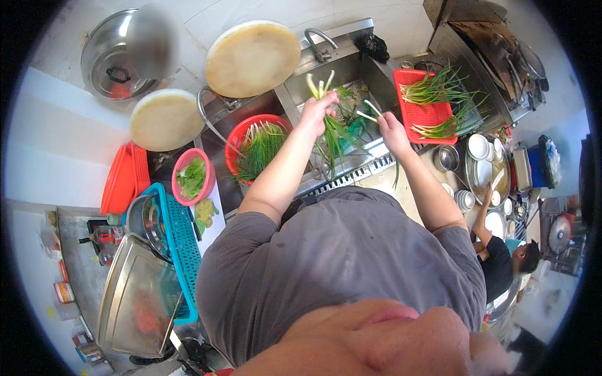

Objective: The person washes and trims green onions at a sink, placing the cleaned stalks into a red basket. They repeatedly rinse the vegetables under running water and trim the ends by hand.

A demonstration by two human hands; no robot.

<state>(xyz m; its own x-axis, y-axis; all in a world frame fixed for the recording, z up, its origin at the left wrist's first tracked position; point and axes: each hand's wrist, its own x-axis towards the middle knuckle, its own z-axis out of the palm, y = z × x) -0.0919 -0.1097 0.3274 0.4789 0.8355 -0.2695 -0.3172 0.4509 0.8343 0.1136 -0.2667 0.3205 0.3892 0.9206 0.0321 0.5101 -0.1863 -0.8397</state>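
My left hand grips a small bunch of spring onions, white ends up and green leaves hanging down over the sink. In my right hand are a couple of spring onion stalks, their white ends pointing left. Below both hands lies a metal sink basin with loose greens and a green mesh in it. To the right, a red plastic basket holds two bundles of spring onions. On the left, a red basin is full of spring onions.
Faucets rise behind the sink. Two round chopping boards lean on the wall. A pink basket of leafy greens and a turquoise basket stand left. At right, another person reaches among stacked white dishes.
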